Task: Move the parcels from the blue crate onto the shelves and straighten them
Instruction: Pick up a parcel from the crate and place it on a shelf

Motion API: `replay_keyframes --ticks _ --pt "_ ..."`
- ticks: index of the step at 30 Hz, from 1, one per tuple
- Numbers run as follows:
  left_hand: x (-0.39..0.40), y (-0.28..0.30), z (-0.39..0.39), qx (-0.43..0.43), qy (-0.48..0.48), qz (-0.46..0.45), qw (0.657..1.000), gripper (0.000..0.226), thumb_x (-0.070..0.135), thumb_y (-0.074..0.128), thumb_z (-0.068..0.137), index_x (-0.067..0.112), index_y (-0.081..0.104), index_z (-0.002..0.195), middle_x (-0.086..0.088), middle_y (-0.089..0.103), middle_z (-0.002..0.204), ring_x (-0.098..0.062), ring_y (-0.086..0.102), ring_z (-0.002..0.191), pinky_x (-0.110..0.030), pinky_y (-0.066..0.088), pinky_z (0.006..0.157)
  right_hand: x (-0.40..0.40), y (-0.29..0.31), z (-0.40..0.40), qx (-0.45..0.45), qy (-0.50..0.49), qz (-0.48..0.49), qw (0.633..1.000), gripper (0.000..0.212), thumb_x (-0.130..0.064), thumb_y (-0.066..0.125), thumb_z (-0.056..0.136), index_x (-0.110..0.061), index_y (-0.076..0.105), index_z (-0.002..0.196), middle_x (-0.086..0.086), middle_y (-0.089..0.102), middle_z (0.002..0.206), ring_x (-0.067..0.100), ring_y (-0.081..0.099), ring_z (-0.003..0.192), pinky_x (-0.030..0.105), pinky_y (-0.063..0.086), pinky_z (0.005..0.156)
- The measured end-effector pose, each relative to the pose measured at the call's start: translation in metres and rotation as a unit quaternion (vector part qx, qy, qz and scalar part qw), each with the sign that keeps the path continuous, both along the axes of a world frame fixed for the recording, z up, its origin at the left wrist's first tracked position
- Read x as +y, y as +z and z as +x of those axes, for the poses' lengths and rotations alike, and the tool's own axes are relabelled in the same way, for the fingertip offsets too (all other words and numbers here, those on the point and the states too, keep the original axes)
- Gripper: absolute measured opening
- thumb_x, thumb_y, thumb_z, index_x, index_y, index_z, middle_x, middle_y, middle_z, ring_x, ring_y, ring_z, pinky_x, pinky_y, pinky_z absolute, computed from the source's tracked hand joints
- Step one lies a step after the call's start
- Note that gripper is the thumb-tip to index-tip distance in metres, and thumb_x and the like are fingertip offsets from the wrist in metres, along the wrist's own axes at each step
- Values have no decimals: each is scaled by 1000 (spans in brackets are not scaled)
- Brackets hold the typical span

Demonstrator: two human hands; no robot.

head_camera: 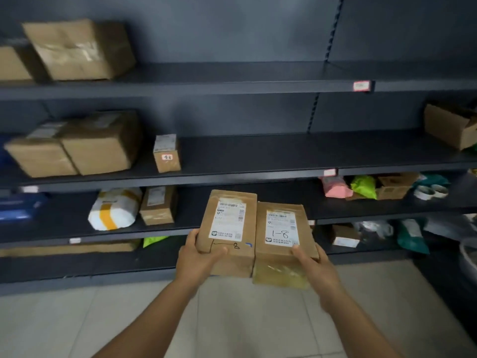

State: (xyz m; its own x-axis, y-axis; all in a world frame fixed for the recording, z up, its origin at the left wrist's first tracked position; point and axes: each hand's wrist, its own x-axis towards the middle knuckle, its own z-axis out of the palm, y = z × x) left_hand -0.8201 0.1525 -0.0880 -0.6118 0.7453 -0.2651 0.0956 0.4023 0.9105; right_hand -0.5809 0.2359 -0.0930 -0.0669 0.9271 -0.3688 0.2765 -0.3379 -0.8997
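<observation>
Dark shelving (258, 153) ahead, tiled floor below: left hand (198, 259) curled round near corner of left parcel (228, 231), right hand (316, 267) likewise gripping right parcel (282, 241), both touching side by side, long axes pointing away toward shelves, bare middle shelf stretch up and ahead, blue crate unseen.

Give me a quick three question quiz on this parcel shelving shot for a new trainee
1. True or false: each hand grips its own brown parcel.
2. What is handwritten on both held parcels' tops?
3. The white parcel with the yellow band lies: A) top shelf B) floor C) the shelf behind the held parcels.

Key:
1. True: left hand grips left parcel, right hand grips right parcel.
2. 1-8.
3. C, white parcel.
</observation>
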Motion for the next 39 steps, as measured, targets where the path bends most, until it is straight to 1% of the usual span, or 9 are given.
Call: replay_keyframes --ticks 4,9,12,19,25,27,30,33,39 --pt "-3 -22 -28 -6 37 -28 999 59 33 82 70 41 44 114 4 60 110 -14 59 95 -32 52 75 14 -19 -36 11 48 -25 998 48 -46 64 88 -31 50 131 -7 62 110 11 58 93 28 44 71" --pt "20 -54 -59 -9 60 -46 997 56 26 80 75 33 43 116 17 57 96 -4 55 86 -23 44 68 53 -59 -75 1 94 -72 993 43 -48 63 88 -39 47 127 -7 61 112 11 56 93 32 42 81" --pt "45 -75 -81 5 60 -75 995 52 26 78 77 33 44 116 17 58 97 -10 57 90 -22 43 66 84 -87 -98 1 110 -92 990 33 -42 64 89 -42 50 119 -12 63 107 6 56 92 31 41 81" --pt "129 -136 -141 -5 65 -102 993 52 25 78 78 31 46 118 10 60 104 -15 57 94 -28 47 76 178 -160 -157 -34 157 -103 982 48 -46 66 85 -40 50 130 -7 62 120 18 56 109 37 45 91" --pt "193 -201 -198 -3 76 -100 992 58 27 78 77 30 46 125 6 63 113 -21 59 104 -40 50 92 259 -213 -213 -57 206 -55 975 40 -55 65 80 -45 54 117 -4 61 119 20 58 108 37 46 85" --pt "210 -220 -217 14 72 -101 992 58 30 77 77 31 45 126 6 62 114 -21 59 104 -37 51 86 281 -237 -231 -59 214 -52 974 50 -63 64 75 -45 53 120 0 56 123 21 58 108 39 47 83" --pt "232 -246 -239 59 56 -127 989 57 31 73 81 30 42 130 7 61 116 -21 59 103 -32 49 78 302 -265 -253 -57 226 -50 971 35 -48 61 88 -42 51 121 -3 58 120 19 55 108 36 42 84" --pt "254 -267 -255 121 43 -173 977 66 36 70 83 25 36 138 1 60 121 -27 58 110 -40 52 89 315 -287 -271 -62 227 -22 972 33 -36 62 92 -44 45 120 -11 57 109 16 52 107 33 40 86" --pt "299 -281 -278 266 20 -246 932 71 50 58 89 24 28 148 -14 40 135 -33 47 119 -45 46 99 343 -307 -319 -126 192 78 970 69 -40 59 93 -31 23 150 -1 54 131 27 54 119 31 43 88"
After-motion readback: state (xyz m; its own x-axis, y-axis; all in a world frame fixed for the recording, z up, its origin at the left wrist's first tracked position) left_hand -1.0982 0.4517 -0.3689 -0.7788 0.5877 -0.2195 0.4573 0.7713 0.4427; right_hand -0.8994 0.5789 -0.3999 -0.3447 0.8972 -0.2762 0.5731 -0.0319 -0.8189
